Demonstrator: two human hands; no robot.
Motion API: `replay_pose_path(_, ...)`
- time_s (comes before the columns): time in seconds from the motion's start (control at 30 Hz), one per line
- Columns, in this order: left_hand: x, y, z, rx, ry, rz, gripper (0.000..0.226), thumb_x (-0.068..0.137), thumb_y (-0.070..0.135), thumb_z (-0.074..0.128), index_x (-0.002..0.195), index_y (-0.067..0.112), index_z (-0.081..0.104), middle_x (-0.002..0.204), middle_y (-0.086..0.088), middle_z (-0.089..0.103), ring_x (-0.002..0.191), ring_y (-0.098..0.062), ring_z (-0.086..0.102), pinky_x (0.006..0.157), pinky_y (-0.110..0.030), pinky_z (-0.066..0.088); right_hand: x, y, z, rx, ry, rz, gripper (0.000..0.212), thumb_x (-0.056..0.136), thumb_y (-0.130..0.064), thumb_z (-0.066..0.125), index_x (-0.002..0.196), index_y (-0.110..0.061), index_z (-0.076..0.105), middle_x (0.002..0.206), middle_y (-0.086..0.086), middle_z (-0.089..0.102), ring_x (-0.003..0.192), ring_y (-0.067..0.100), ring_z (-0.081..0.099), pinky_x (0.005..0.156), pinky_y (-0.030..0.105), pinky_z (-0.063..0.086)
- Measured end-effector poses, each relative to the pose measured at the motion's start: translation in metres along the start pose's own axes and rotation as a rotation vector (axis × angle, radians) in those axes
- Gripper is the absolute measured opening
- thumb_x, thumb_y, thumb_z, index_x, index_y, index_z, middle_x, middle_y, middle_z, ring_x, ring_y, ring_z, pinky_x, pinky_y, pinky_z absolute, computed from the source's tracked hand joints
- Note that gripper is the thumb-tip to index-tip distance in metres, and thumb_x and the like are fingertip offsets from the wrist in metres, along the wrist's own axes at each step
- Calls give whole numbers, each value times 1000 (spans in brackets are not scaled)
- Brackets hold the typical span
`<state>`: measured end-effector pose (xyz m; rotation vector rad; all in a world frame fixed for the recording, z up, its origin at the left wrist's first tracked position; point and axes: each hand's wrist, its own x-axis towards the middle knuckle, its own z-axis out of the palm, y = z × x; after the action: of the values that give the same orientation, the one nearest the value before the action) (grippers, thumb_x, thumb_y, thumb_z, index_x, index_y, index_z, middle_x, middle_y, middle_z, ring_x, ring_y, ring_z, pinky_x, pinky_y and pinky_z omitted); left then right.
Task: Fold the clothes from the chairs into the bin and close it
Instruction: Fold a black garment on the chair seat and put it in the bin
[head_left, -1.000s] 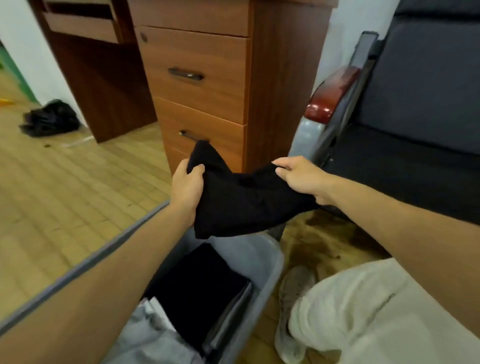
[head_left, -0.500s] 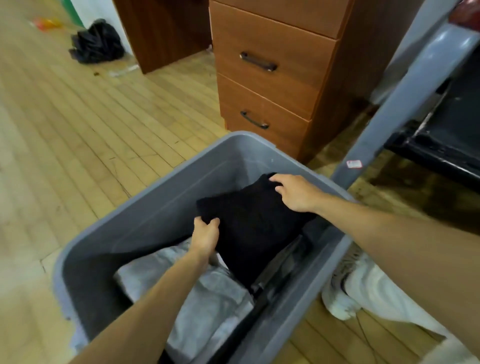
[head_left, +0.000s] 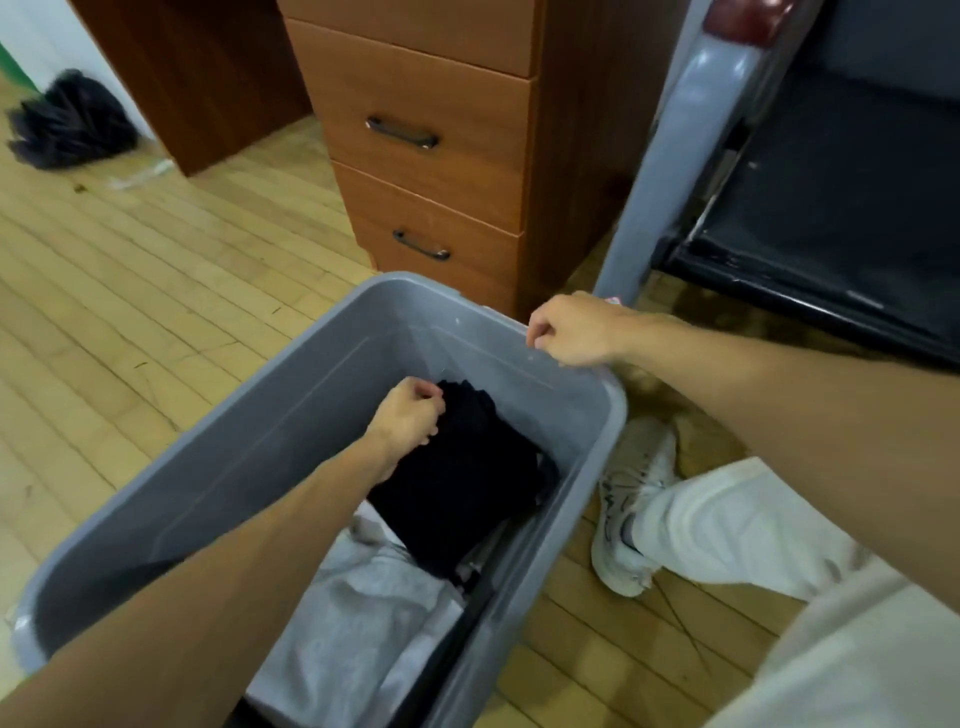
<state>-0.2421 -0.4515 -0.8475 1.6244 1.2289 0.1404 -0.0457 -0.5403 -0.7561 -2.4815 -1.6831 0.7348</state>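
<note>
Black cloth at the left hand (head_left: 408, 415): fingers curled, pinching the far corner of one folded black garment (head_left: 462, 483). Lying flat inside the bin (head_left: 249, 441), against its right wall, near the far end. Beside and partly beneath it, towards the near end, one crumpled pale grey garment (head_left: 363, 613). More dark edges under the black piece, too hidden to count.

One bin only, grey plastic, no lid on it, standing on the wooden floor (head_left: 130, 322).

Right hand (head_left: 569, 330) at the bin's far right corner, fingers curled over the rim; gripping the rim or merely resting there, cannot tell.

Just past the bin, one brown drawer unit (head_left: 441, 171) with two dark handles (head_left: 402, 134) showing. To the right, one dark chair (head_left: 841, 171) on a grey frame. One white shoe (head_left: 631, 499) and one pale trouser leg (head_left: 737, 525) close beside the bin's right wall. Far left on the floor, one black bag (head_left: 70, 122).

Against half a second ago: right hand off the black garment and up at the rim; left hand shifted from the garment's near edge to its far corner; garment lower and flatter in the bin
</note>
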Motion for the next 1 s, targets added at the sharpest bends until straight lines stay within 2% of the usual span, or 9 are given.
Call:
replay_pose_path(0.1, -1, 58, 19, 31, -93, 158, 14, 96, 12, 47, 107, 13, 55, 91, -5, 58, 75, -18, 57, 68, -30, 47, -22, 26, -42, -17, 66, 7, 21, 97, -15, 48, 106, -20, 66, 114, 4, 64, 103, 22, 58, 85, 32, 47)
replay_pose_path(0.23, -12, 144, 58, 80, -179, 322, 14, 95, 7, 49, 93, 17, 59, 85, -7, 61, 71, -16, 60, 67, -30, 49, -74, 79, -99, -43, 196, 86, 22, 95, -16, 49, 104, -18, 69, 109, 2, 67, 99, 21, 59, 89, 32, 48)
replay_pose_path(0.3, -23, 187, 84, 97, -219, 403, 13, 96, 8, 49, 98, 14, 60, 85, -7, 62, 71, -15, 61, 66, -29, 49, -105, 108, -119, -9, 267, 135, 26, 97, -14, 45, 106, -17, 69, 100, -3, 62, 93, 15, 56, 85, 25, 43)
replay_pose_path(0.4, -42, 242, 127, 61, -276, 512, 16, 95, 3, 47, 95, 13, 59, 81, -4, 59, 65, -11, 58, 58, -23, 46, -150, 154, -134, 57, 350, 227, 28, 98, -11, 42, 109, -17, 66, 93, -2, 57, 89, 15, 54, 79, 24, 42)
replay_pose_path(0.53, -74, 303, 183, 100, -368, 651, 17, 94, 2, 48, 93, 14, 60, 83, -1, 59, 67, -12, 59, 63, -23, 46, -204, 218, -139, 139, 442, 365, 29, 97, -11, 41, 116, -17, 64, 106, 1, 61, 94, 17, 58, 80, 25, 41)
replay_pose_path(0.63, -94, 339, 223, 136, -419, 733, 19, 92, 3, 49, 91, 17, 61, 87, -3, 61, 71, -12, 60, 65, -24, 47, -238, 261, -138, 232, 505, 465, 30, 98, -13, 43, 122, -15, 60, 121, 3, 60, 105, 21, 61, 86, 28, 47)
replay_pose_path(0.73, -110, 365, 265, 165, -487, 790, 19, 91, 6, 50, 89, 20, 62, 85, -1, 62, 73, -11, 61, 67, -24, 47, -268, 300, -133, 304, 542, 561, 30, 98, -16, 45, 126, -15, 57, 125, 4, 58, 110, 23, 59, 86, 30, 48)
replay_pose_path(0.9, -134, 396, 338, 338, -642, 898, 19, 93, 12, 50, 99, 22, 64, 96, 1, 64, 86, -11, 63, 80, -27, 49, -313, 356, -109, 303, 636, 721, 25, 95, -16, 52, 117, -12, 61, 119, 7, 62, 108, 24, 59, 89, 30, 48)
replay_pose_path(1.0, -143, 391, 381, 347, -682, 970, 23, 94, 9, 48, 96, 27, 63, 95, -1, 65, 88, -15, 64, 79, -29, 50, -335, 383, -97, 220, 555, 814, 20, 91, -17, 54, 107, -12, 64, 113, 7, 63, 105, 26, 60, 91, 38, 51)
